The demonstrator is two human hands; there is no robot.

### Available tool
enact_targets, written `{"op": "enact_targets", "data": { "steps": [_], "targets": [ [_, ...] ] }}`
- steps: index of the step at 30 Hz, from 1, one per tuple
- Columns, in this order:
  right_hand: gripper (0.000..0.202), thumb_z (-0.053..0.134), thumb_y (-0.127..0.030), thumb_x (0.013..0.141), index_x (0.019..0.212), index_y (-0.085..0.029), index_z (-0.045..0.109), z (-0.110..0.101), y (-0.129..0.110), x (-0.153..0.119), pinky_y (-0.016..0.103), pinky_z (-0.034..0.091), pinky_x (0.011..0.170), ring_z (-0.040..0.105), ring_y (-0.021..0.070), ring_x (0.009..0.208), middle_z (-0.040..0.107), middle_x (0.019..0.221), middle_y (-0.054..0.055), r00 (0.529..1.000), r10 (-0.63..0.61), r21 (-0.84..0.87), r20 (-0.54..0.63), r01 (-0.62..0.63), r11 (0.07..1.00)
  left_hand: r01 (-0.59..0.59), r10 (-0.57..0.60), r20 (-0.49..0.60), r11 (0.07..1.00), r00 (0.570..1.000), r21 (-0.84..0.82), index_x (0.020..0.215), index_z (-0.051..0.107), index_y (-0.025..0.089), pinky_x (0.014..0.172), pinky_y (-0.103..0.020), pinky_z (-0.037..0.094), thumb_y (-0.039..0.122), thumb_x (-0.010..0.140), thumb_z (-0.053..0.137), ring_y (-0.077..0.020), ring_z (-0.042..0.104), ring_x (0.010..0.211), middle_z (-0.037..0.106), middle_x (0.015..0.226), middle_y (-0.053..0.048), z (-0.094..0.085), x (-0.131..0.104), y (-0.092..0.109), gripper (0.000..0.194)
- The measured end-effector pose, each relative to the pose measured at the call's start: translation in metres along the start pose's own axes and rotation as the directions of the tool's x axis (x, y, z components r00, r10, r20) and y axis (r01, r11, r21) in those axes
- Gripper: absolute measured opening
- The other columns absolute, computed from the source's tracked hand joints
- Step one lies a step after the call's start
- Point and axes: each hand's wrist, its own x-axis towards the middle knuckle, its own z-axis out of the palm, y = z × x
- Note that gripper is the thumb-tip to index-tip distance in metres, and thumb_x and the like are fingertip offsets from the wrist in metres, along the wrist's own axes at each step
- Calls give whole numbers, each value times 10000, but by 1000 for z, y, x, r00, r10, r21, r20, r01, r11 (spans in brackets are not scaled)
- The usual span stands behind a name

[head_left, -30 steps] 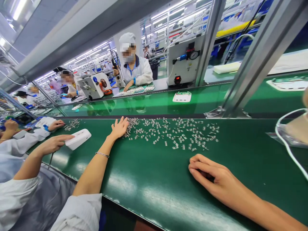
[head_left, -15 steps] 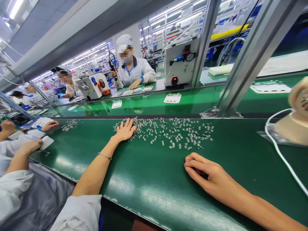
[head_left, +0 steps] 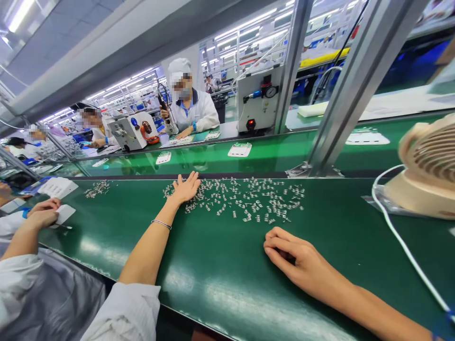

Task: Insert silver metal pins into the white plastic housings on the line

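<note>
My left hand (head_left: pixel 186 188) reaches across the bench with its fingers spread. It lies on the left part of a loose scatter of small metal parts (head_left: pixel 249 201), silvery and clip-like, too small to name exactly. Some of these parts are hidden under the palm. My right hand (head_left: pixel 292 251) rests on the green bench top (head_left: pixel 227 270), just in front of the scatter's right end. Its fingers are curled in and meet the thumb. Whatever may be inside that hand is hidden.
At left, a co-worker's hands (head_left: pixel 44 213) hold a white piece (head_left: pixel 65 214) near a smaller heap of parts (head_left: pixel 97 188). A beige fan (head_left: pixel 424 175) with a white cable (head_left: pixel 401 237) stands right. Behind runs a green conveyor (head_left: pixel 199 163) carrying white panels (head_left: pixel 240 150); a metal post (head_left: pixel 350 94) rises there.
The view has turned slightly right, showing more of the fan. My left hand has shifted a little right over the parts. The co-worker's far hand has drawn back from the small heap.
</note>
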Motion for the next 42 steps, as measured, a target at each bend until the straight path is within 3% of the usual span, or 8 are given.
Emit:
{"op": "enact_targets", "data": {
  "steps": [5, 10, 15, 20, 28, 34, 38, 42],
  "targets": [
    [338, 342, -285, 898, 663, -181, 561, -1, -1, 0, 227, 423, 517, 479, 95, 552, 529, 732, 37, 1000, -14, -15, 18, 15, 1000, -21, 22, -23, 1000, 1000, 19, 1373, 349, 256, 1076, -581, 229, 494, 892, 426, -305, 304, 1316, 297, 1463, -96, 7, 3, 3, 542],
    [308, 358, -258, 894, 684, -178, 569, -3, -1, -2, 223, 416, 521, 483, 91, 559, 537, 755, 40, 999, -26, -20, 20, 27, 999, -40, 47, -107, 997, 993, 69, 1206, 528, 197, 1069, -559, 243, 445, 881, 483, -280, 361, 1276, 452, 1344, -87, 1, -5, 0, 412],
    [297, 358, -237, 896, 692, -178, 565, -3, 0, -3, 221, 411, 529, 484, 91, 568, 535, 752, 36, 998, -51, -23, 26, 52, 998, 5, 6, -166, 998, 986, 65, 1271, 472, 219, 1062, -564, 262, 406, 892, 478, -285, 359, 1277, 419, 1371, -88, -8, -10, -11, 423],
    [285, 363, -241, 898, 698, -185, 557, 2, 8, -4, 224, 413, 547, 495, 93, 586, 537, 772, 32, 998, -60, -17, -5, 60, 998, -37, 45, -129, 997, 991, 64, 1263, 479, 219, 1053, -559, 289, 390, 891, 486, -284, 356, 1281, 386, 1399, -89, -10, -9, -11, 410],
    [267, 375, -215, 883, 692, -179, 557, -6, -1, -2, 218, 415, 534, 495, 91, 578, 547, 774, 40, 998, -43, -13, 42, 43, 999, -112, 114, -36, 993, 993, 46, 1127, 561, 167, 963, -475, 418, 378, 884, 509, -220, 521, 1107, 543, 1220, -89, -12, -6, 3, 325],
    [276, 368, -225, 888, 696, -180, 561, -5, 1, -2, 224, 417, 538, 491, 93, 583, 545, 781, 45, 998, -41, -19, 45, 42, 999, -7, 7, -29, 1000, 1000, -25, 1310, 425, 215, 1044, -559, 305, 407, 889, 485, -284, 374, 1269, 366, 1411, -105, 4, -6, -1, 467],
    [280, 363, -234, 891, 699, -180, 560, -4, 1, -2, 229, 413, 535, 483, 94, 578, 541, 773, 43, 998, -35, -18, 51, 36, 999, 16, -19, -39, 997, 999, -76, 1363, 360, 247, 1070, -587, 239, 441, 899, 443, -306, 290, 1325, 262, 1478, -101, -3, -6, -8, 509],
    [281, 363, -238, 890, 697, -180, 558, -5, 0, -2, 233, 409, 533, 481, 97, 581, 540, 772, 45, 998, -32, -14, 50, 33, 999, -121, 121, -11, 985, 993, -121, 1214, 532, 198, 1116, -537, 157, 430, 918, 392, -244, 238, 1366, 413, 1405, -78, -22, -6, -4, 401]
  ]
}}
